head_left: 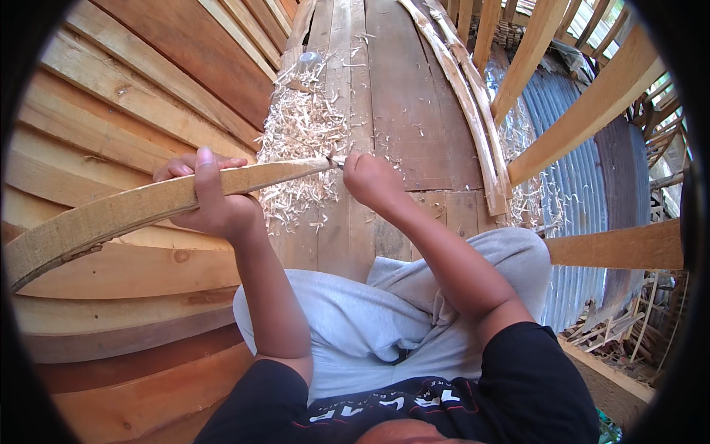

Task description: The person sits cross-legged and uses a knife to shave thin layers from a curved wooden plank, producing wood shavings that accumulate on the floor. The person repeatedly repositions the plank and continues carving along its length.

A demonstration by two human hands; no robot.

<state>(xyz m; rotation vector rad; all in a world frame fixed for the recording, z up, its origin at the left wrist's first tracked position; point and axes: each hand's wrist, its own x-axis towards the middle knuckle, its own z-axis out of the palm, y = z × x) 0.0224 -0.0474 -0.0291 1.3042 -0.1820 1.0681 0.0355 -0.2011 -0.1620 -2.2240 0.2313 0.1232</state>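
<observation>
Left hand: your left hand [211,196] is wrapped tight around a long curved wooden strip [148,203], held across your lap.
Right hand: your right hand [370,177] is fisted on a small blade [336,160] at the strip's tip.
Below: shavings [303,133] on the plank floor [399,96].

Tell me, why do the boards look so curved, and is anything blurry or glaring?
Head view: the fisheye lens bends the planks near its black rim; even daylight, with overexposed gaps at top right; left hand, wooden strip and right hand look sharp.
</observation>
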